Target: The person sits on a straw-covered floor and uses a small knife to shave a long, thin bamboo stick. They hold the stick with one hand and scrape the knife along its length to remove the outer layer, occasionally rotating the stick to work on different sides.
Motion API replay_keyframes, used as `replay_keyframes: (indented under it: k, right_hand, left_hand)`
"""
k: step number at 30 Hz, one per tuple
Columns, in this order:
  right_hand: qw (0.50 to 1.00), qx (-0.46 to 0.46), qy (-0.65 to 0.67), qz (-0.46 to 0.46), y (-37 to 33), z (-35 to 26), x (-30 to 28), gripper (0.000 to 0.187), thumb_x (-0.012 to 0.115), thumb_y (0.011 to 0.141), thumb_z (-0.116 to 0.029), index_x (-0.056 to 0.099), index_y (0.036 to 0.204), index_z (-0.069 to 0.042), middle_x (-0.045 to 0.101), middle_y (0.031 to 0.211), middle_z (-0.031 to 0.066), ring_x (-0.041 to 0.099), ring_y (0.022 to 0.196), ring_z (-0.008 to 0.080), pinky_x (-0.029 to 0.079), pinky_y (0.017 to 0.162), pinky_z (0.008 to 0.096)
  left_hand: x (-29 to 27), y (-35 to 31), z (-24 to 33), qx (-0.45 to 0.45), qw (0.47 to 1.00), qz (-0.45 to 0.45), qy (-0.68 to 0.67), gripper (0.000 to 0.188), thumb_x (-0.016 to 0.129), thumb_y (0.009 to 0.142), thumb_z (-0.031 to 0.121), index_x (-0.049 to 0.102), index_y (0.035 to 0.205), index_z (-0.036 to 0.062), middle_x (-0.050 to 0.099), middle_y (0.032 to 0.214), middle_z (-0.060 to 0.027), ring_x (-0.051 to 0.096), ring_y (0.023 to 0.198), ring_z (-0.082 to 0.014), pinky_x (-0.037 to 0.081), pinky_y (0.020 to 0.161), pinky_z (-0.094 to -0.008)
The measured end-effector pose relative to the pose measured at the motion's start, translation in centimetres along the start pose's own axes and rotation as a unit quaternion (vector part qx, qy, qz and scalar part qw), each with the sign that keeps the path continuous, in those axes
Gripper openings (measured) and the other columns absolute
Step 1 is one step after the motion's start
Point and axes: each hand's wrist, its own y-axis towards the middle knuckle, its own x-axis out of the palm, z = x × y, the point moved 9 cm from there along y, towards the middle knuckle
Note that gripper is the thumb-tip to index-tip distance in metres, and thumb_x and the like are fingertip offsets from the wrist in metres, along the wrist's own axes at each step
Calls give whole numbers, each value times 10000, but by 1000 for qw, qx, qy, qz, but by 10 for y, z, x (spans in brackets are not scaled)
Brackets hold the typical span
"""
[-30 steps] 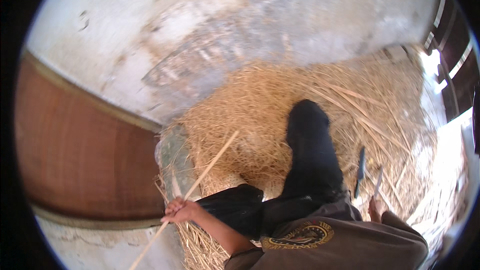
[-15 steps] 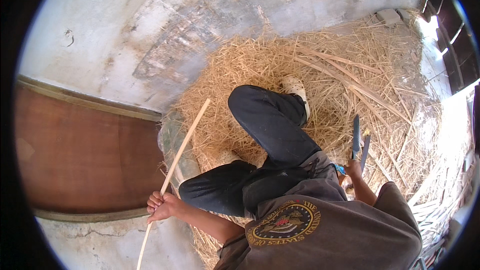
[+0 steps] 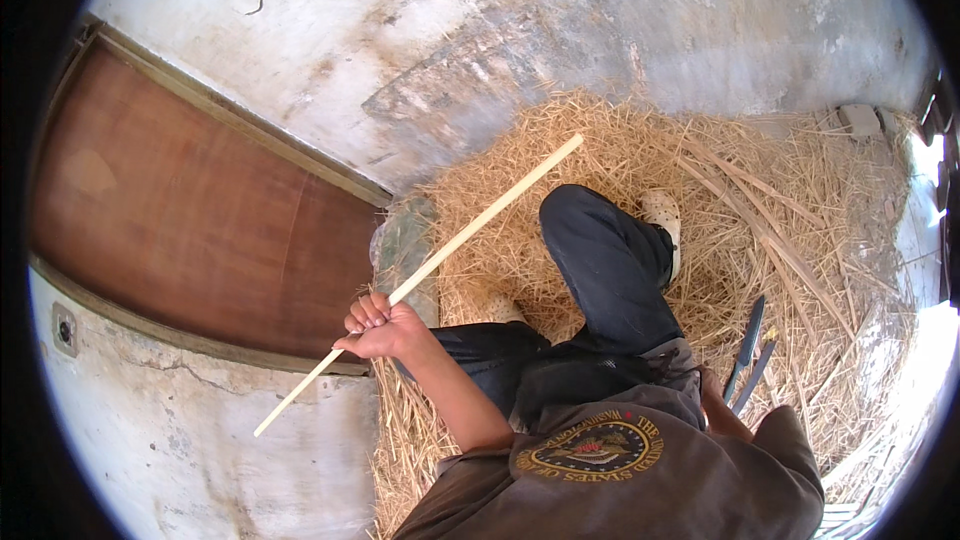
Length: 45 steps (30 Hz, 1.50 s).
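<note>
My left hand point(image 3: 382, 327) is closed round a long, pale bamboo strip point(image 3: 490, 212). The strip slants from low on the left, in front of the wall, up to the right above the shavings. My right hand point(image 3: 711, 388) is by my right hip, partly covered by the dark shirt, and its fingers are hidden. Close beside it are a dark-bladed knife point(image 3: 746, 340) and a second dark blade point(image 3: 757, 376). Their lower ends are hard to make out, so whether the hand touches them I cannot tell.
Straw-like shavings point(image 3: 490, 270) cover the floor round my legs. Long split strips point(image 3: 775, 230) lie across them at the right. A stained wall point(image 3: 480, 60) rises beyond, with a brown wooden panel point(image 3: 200, 200) on the left. A pale block point(image 3: 859, 120) stands at the far right.
The view has turned. The bamboo strip has swung from steep to a flatter slant, its upper end now farther right. My right hand has drawn in toward my hip.
</note>
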Motion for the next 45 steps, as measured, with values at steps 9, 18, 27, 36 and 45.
replay_keyframes:
  k: [9,18,27,36,45]
  right_hand:
    - [995,-54,-32,72,-17,35,-103,288,591,754,-73,609,1016,46,635,840,259,647,781,392,508,689,460]
    - [862,-258,416,130,-125,-304,-279,414,514,786,-1,527,1199,-22,578,777,57,535,570,100,414,494,244]
    - [680,-334,626,-185,-187,-562,-206,133,582,881,-158,533,901,-36,466,636,15,390,437,86,338,418,243]
    - [831,-344,432,-66,-141,-600,-173,277,717,821,-170,477,719,-77,484,583,-24,422,457,46,316,410,234]
    - [778,-382,492,-88,-89,-661,-168,286,744,799,-134,468,846,-70,528,653,12,421,404,60,322,357,229]
  left_hand:
    - [15,-18,-31,3,1000,-9,17,600,316,921,640,381,602,137,352,524,2,317,422,-101,242,394,-223]
    - [12,-50,-57,-1,996,-35,87,583,328,889,651,478,948,90,497,845,-45,543,845,-190,503,748,-301]
    - [-8,-78,-68,-76,985,20,153,640,258,922,654,452,1160,93,558,1026,-91,558,959,-193,458,832,-330]
    - [-57,-61,-64,-97,980,38,171,664,267,910,665,372,1319,154,552,1129,-96,539,997,-207,446,900,-391]
    - [-50,-38,-104,-143,975,0,170,714,291,918,648,245,1437,160,466,1311,-145,449,1185,-251,393,965,-413]
